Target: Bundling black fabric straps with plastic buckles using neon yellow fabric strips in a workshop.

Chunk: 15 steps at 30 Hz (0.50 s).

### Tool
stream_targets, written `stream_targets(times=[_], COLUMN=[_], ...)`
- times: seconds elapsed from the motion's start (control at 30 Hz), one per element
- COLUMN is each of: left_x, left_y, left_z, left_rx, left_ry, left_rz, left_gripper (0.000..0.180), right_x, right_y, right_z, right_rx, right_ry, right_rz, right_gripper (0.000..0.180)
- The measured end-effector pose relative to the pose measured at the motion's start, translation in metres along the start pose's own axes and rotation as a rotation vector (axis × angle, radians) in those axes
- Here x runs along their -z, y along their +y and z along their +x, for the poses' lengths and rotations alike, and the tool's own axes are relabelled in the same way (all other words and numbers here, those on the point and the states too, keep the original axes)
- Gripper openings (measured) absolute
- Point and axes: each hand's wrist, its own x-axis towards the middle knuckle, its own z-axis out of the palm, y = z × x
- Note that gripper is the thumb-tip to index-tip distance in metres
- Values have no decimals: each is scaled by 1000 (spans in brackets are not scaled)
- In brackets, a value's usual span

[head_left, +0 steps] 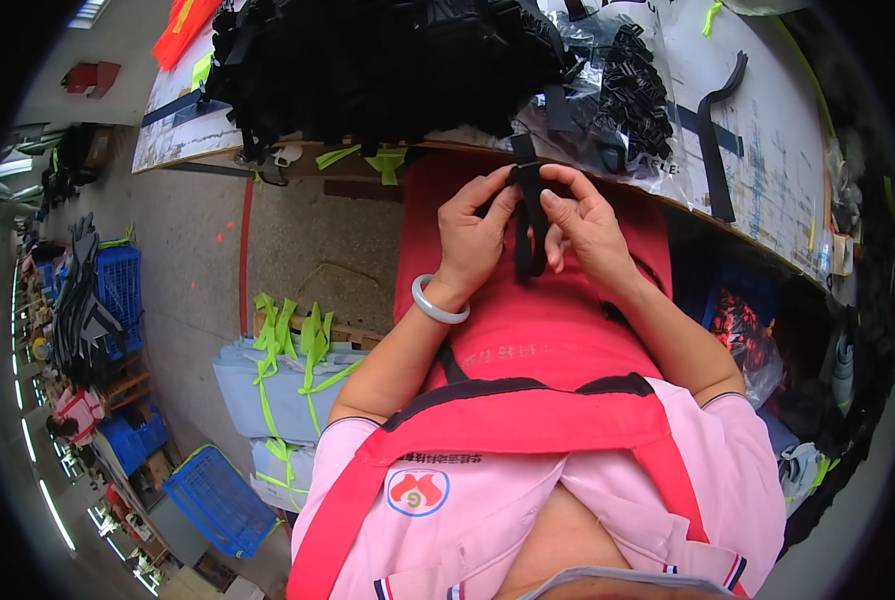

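Observation:
At the table's front edge, over my red apron (527, 340), both hands hold a black webbing strap (530, 205). My left hand (472, 235) pinches its upper part between thumb and fingertips. My right hand (589, 222) grips the same spot from the other side, its fingers curled. A dark piece sits between the fingertips, but I cannot make out whether it is a buckle. Below the fingers the strap hangs in a loop; its upper end reaches the table edge. Just beyond lies a large heap of black straps (387, 70).
On the table, a clear plastic bag (632, 95) holds many small black buckles, with a loose black strap (717, 140) to its right. Bundles tied with lime-green strips (292, 380) stand on the floor at left, near a blue crate (222, 500). Someone in pink (77, 412) is farther left.

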Motion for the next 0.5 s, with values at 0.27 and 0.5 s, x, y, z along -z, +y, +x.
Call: stream_targets(times=[0.27, 0.5], left_x=[14, 20], left_y=[28, 22], left_z=[3, 10], left_rx=[615, 497], left_ry=[-189, -72], left_rz=[-330, -66], left_gripper=[26, 22], right_x=[12, -6], right_y=[-5, -45], right_z=[10, -9], right_rx=[78, 874], right_ry=[-45, -112], right_rz=[-121, -476], right_gripper=[20, 17])
